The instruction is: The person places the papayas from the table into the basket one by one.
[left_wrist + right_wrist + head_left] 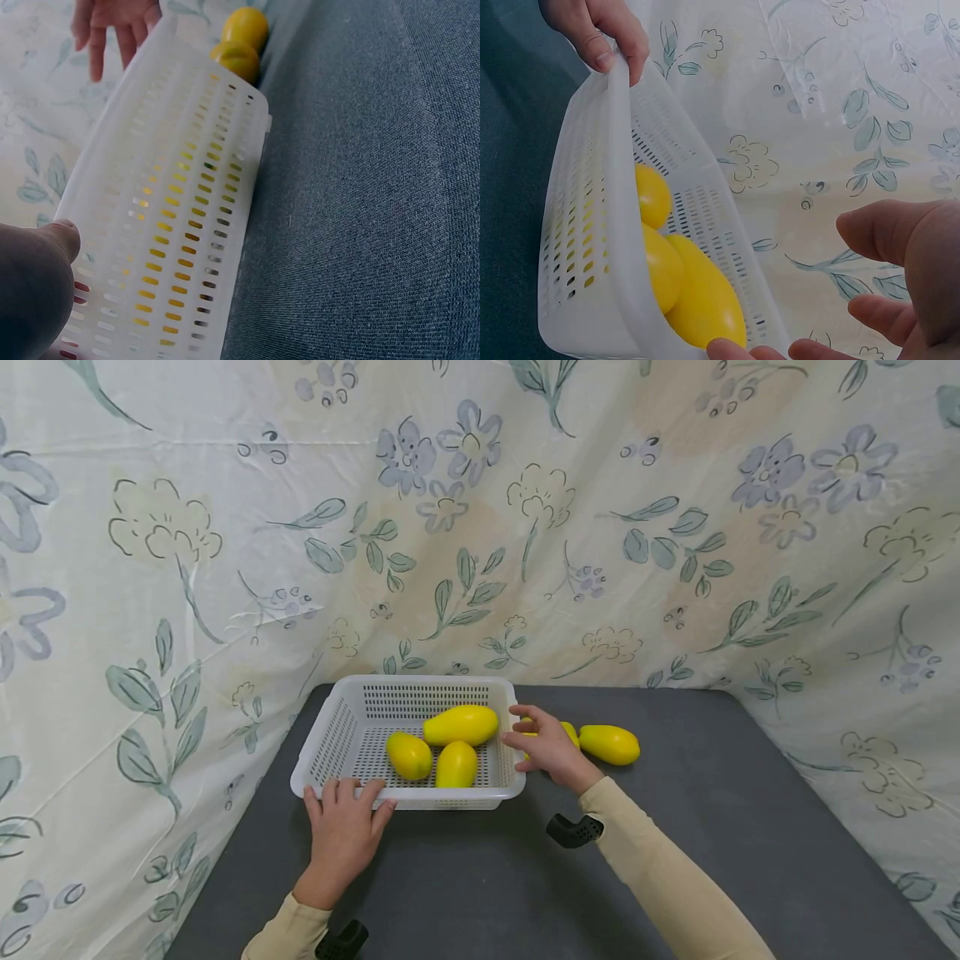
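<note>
- The white basket sits on the dark grey surface, close to the flowered cloth that hangs behind and to the sides.
- Three yellow fruits lie inside it: a long fruit toward the back and two rounder ones in front of it.
- Two more fruits outside rest on the surface just right of the basket, one partly hidden behind the right hand.
- The left hand has its fingers hooked over the near rim, a light grip on the front wall.
- The right hand lies at the basket's right rim, fingers relaxed and apart, clamped on nothing; its fingertips touch or nearly touch the rim.
- The basket looks like thin perforated plastic: probably light, a little flexible, easy to slide. The rim is likely the best place to take hold.
- The fruits look smooth and glossy, so probably slippery and apt to roll; each wants a grip round its middle.
</note>
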`<state>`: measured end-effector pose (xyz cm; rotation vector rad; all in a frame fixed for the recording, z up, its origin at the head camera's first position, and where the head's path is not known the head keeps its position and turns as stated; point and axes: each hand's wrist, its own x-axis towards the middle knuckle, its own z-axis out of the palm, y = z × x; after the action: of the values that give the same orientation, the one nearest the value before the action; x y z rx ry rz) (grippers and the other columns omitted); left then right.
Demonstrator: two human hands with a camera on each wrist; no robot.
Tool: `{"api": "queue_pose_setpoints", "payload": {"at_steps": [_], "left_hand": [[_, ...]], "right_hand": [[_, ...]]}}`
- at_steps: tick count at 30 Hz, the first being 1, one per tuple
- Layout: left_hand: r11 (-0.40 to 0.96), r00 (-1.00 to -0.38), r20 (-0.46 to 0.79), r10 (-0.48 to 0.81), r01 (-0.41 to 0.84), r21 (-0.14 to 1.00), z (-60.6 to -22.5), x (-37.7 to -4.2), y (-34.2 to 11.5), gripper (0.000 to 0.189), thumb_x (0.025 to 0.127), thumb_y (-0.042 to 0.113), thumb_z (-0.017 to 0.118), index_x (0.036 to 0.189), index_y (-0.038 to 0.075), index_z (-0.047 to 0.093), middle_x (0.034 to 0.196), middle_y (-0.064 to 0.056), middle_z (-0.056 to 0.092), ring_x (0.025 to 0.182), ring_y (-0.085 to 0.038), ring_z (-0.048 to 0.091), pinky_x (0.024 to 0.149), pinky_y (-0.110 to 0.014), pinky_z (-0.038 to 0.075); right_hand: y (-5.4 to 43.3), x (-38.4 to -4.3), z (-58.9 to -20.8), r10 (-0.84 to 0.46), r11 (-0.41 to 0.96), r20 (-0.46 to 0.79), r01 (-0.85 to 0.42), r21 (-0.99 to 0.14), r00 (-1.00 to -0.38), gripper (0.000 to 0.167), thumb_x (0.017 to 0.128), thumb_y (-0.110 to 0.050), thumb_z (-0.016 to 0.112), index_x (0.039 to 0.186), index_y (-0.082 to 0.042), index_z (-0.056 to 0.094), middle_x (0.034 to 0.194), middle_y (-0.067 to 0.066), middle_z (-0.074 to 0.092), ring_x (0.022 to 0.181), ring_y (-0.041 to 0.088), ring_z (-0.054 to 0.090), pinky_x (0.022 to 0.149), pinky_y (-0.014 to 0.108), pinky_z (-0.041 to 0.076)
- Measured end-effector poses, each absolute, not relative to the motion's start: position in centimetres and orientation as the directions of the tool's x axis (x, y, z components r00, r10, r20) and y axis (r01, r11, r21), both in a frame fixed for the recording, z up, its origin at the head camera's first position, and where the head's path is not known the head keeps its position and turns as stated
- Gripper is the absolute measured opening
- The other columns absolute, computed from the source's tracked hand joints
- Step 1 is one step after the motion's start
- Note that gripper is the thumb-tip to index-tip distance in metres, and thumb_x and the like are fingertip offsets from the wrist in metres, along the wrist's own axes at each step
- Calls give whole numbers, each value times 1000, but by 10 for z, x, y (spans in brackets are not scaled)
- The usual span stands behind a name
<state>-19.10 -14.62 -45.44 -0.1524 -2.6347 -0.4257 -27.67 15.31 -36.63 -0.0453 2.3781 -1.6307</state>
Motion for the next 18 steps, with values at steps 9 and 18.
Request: {"api": "queue_pose_setpoints", "payload": {"at_steps": [9, 18], "left_hand": [[948, -880, 473, 35, 179, 263, -455, -190, -146, 36, 92, 31, 74, 119, 8, 70, 115, -27, 59, 117, -48, 44, 107, -77, 16], [949, -882, 469, 30, 173, 265, -457, -191, -146, 36, 92, 32, 74, 119, 9, 70, 116, -27, 59, 118, -48, 44, 107, -77, 16]], "right_hand": [[156, -277, -368, -179, 365, -189, 113, -924, -966, 62, 99, -25, 67, 153, -13, 40, 152, 23, 46, 127, 42, 58, 85, 45, 62], [168, -277, -367, -178, 355, -178, 105, -929, -968, 59, 102, -23, 63, 154, -11, 39, 152, 24, 46, 128, 42, 59, 84, 43, 62]]}}
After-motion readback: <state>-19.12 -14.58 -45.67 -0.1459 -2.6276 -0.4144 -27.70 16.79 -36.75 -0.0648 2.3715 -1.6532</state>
